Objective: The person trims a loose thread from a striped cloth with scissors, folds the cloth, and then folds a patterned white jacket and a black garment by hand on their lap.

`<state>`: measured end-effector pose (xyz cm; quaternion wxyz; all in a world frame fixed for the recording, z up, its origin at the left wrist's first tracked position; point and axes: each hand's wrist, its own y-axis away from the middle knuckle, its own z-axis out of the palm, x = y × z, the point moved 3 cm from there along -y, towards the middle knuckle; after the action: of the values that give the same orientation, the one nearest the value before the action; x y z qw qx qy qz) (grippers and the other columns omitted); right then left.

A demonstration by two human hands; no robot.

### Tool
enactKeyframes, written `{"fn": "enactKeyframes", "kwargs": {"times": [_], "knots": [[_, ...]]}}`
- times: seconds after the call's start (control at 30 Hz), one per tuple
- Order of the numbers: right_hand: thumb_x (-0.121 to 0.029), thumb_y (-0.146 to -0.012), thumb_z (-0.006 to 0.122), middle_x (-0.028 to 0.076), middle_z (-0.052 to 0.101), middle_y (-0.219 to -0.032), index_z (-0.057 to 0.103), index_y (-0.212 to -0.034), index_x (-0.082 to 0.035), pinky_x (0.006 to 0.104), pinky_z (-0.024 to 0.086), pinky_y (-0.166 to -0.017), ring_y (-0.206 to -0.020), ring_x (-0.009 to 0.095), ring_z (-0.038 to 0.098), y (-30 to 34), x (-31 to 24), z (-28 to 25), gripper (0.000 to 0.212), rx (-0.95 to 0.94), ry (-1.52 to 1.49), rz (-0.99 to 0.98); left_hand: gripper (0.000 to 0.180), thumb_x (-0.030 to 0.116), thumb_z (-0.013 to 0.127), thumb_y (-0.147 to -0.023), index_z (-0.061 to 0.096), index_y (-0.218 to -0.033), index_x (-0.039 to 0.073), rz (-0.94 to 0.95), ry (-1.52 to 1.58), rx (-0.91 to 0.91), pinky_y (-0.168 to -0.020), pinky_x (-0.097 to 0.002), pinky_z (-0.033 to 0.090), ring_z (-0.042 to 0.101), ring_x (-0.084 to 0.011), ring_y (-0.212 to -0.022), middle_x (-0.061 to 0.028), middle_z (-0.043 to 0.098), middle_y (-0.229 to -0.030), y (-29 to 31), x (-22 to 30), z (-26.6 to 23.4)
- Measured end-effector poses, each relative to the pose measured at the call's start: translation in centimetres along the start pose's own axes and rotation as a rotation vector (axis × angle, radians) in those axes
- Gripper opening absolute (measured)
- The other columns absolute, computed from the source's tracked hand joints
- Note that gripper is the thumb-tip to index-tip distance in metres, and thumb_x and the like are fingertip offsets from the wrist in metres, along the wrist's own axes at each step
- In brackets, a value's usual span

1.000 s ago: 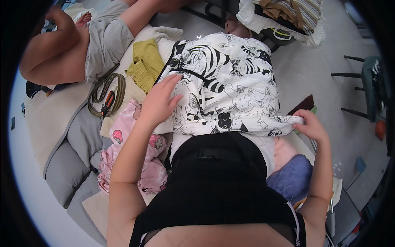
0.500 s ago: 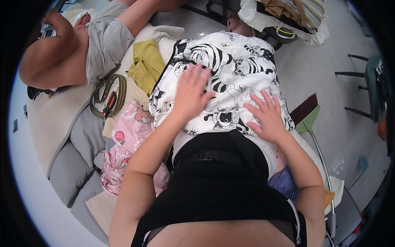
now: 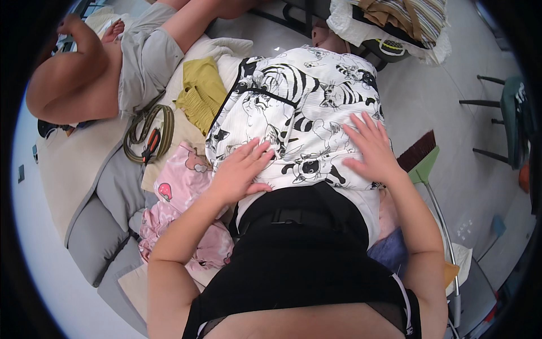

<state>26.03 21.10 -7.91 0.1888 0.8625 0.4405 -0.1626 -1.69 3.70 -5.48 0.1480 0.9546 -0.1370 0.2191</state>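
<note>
head: all fingers [image 3: 362, 129] spread, empty, on cat-print cloth [image 3: 311, 121]; pink fabric [image 3: 180, 178] left, broom [image 3: 423, 168] right.

Both hands [image 3: 241, 171] spread on b/w cat-print cloth [image 3: 319, 133], w/ green broom [image 3: 424, 165] to R.

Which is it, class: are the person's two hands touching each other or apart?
Apart: the head view shows cat-print fabric between the left hand and the right hand.

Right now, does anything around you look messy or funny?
Yes, a bit: the pink, strawberry-printed fabric lies bunched up on the person's left. It looks messy because the white fabric with black cats, under the left hand and right hand, is spread out much flatter.
</note>
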Motion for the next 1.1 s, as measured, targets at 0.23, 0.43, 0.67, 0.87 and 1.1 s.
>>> {"fn": "enactKeyframes", "kwargs": {"times": [0.23,0.43,0.67,0.87,1.1], "knots": [[-0.040,-0.067,0.076,0.010,0.028,-0.154,0.038,-0.144,-0.016,0.0537,0.017,-0.114,-0.144,0.031,0.019,4.9,-1.0,-1.3,0.088,-0.215,0.001,-0.071,0.081,0.022,0.074,-0.069,0.040,-0.142,0.012,-0.013,-0.095,-0.077,-0.106,-0.0429,0.037,0.036,-0.0322,-0.136,-0.0098,0.038,-0.148,2.1,-0.9,-0.1],[-0.012,-0.071,0.064,0.012,0.035,-0.149,0.043,-0.139,-0.015,0.0463,0.037,-0.107,-0.137,0.034,0.034,6.5,0.2,-0.1,0.071,-0.056,0.105,-0.050,0.080,0.002,0.067,-0.064,0.042,-0.139,0.012,0.041,-0.197,0.048,-0.101,-0.0395,0.044,0.042,-0.0290,-0.132,-0.0087,0.041,-0.146,1.4,-1.2,0.7],[0.004,-0.074,0.048,0.014,0.062,-0.122,0.065,-0.118,-0.013,0.0351,0.049,-0.092,-0.111,0.029,0.061,6.6,0.6,-3.0,0.050,0.024,-0.232,0.029,0.073,-0.008,0.062,-0.058,0.059,-0.126,0.019,-0.099,0.143,-0.041,-0.086,-0.0361,0.052,0.062,-0.0301,-0.106,-0.0098,0.061,-0.126,2.4,0.7,-4.0],[-0.007,-0.076,0.050,0.017,0.068,-0.095,0.067,-0.111,-0.011,0.0410,0.050,-0.080,-0.088,0.036,0.064,8.7,-2.3,-4.1,0.040,-0.628,-0.504,0.090,0.073,0.002,0.061,-0.059,0.061,-0.127,0.030,-0.227,0.218,-0.624,-0.071,-0.0390,0.050,0.064,-0.0333,-0.078,-0.0151,0.068,-0.083,4.6,3.1,-6.0],[-0.005,-0.077,0.048,0.008,0.062,-0.069,0.067,-0.102,-0.005,0.0303,0.046,-0.062,-0.064,0.014,0.054,6.6,-1.6,-4.1,0.031,-1.043,-0.626,0.293,0.054,-0.002,0.054,-0.065,0.067,-0.116,0.010,-0.428,0.770,-0.964,-0.069,-0.0294,0.048,0.061,-0.0148,-0.074,-0.0044,0.069,-0.084,2.5,-1.3,-4.1]]}}
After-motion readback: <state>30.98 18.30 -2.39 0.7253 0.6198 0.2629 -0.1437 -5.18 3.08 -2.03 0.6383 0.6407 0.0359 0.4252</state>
